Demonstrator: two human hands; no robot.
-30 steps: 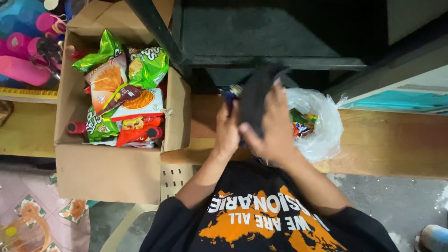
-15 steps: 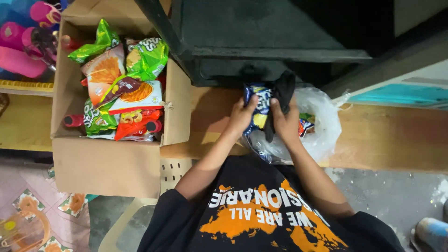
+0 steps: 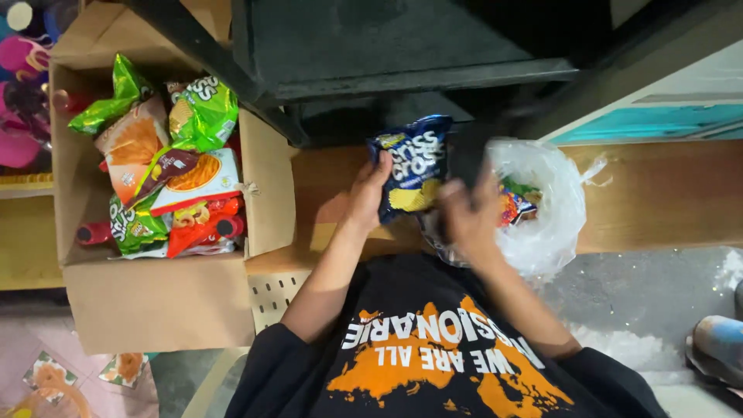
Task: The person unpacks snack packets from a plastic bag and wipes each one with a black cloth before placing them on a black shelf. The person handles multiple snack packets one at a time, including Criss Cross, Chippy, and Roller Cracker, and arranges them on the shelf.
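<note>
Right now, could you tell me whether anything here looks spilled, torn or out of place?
Nothing stands out. The left hand holds an intact blue chip bag, snacks sit inside the box, and the plastic bag shows no spill.

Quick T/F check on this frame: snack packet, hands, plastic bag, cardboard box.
1. The left hand holds a blue snack packet. True.
2. The cardboard box is empty. False: it is full of green, orange and red snack packets.
3. The clear plastic bag lies on the wooden bench. True.
4. The right hand rests inside the cardboard box. False: it is beside the plastic bag, blurred.
</note>
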